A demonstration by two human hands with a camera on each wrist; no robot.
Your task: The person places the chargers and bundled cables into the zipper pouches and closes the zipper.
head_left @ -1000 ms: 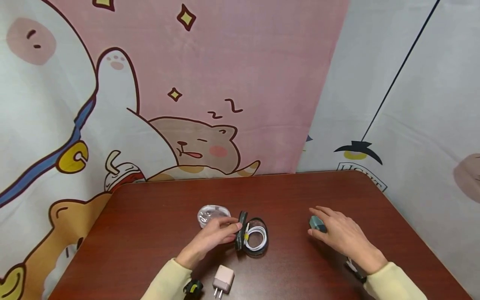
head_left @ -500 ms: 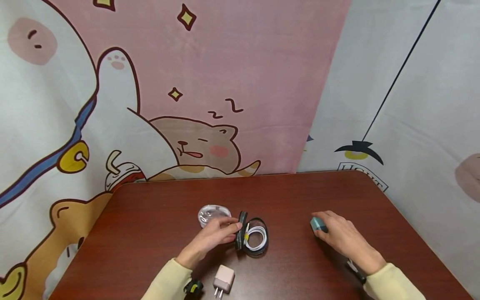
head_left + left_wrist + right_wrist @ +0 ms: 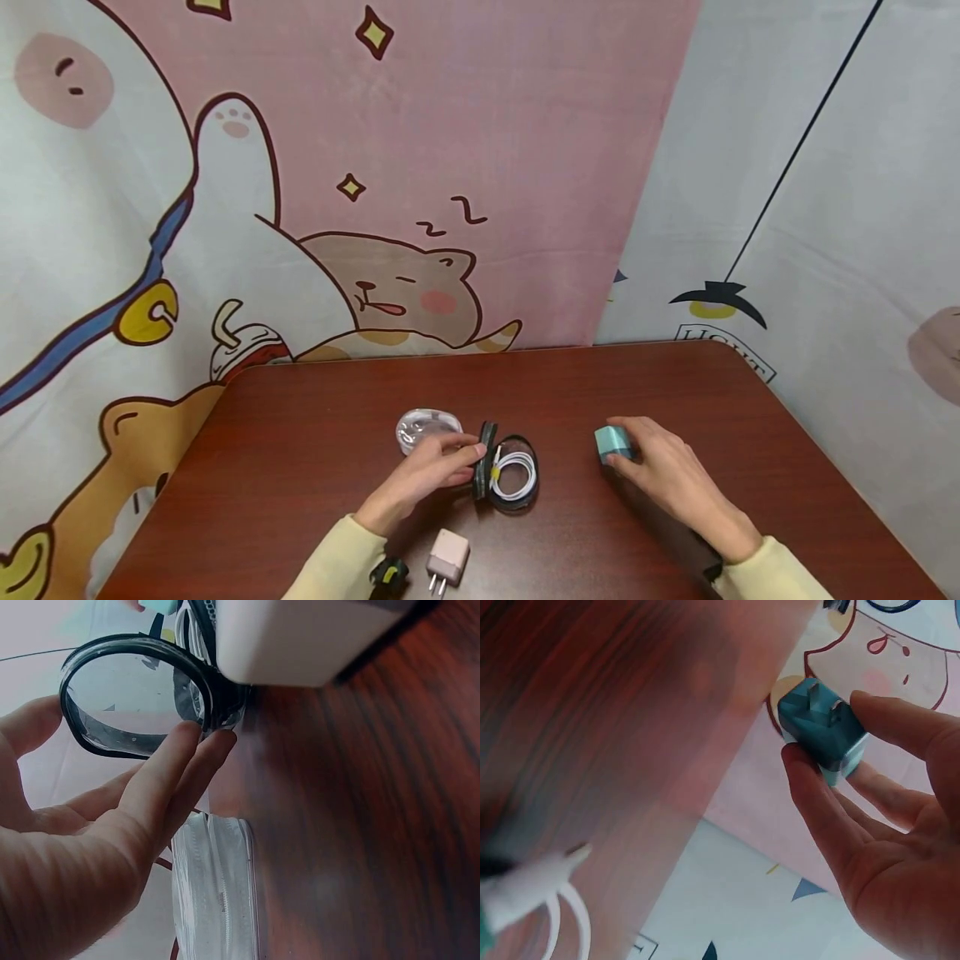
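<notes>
My left hand (image 3: 427,479) holds the raised lid of a small clear round case with a black rim (image 3: 90,750), thumb on one side of the rim and fingertips on the other. Inside the case's other half lies a coiled white cable (image 3: 531,483) with a yellow tie. Off to the right, my right hand (image 3: 675,467) pinches a teal plug charger (image 3: 613,443) between thumb and fingers. In the right wrist view two metal prongs of the charger (image 3: 825,720) show, turned away from the palm.
A pale pink plug charger (image 3: 448,554) rests near the front, prongs toward me. Behind my left hand sits another clear round zip case (image 3: 420,425). A white cable end (image 3: 532,885) shows in the right wrist view. Beyond the brown table (image 3: 330,417) hangs a cartoon-printed cloth (image 3: 525,125).
My right hand has gripped the teal charger and carried it a little left, turning it. My left hand stays on the case lid, nearly still.
</notes>
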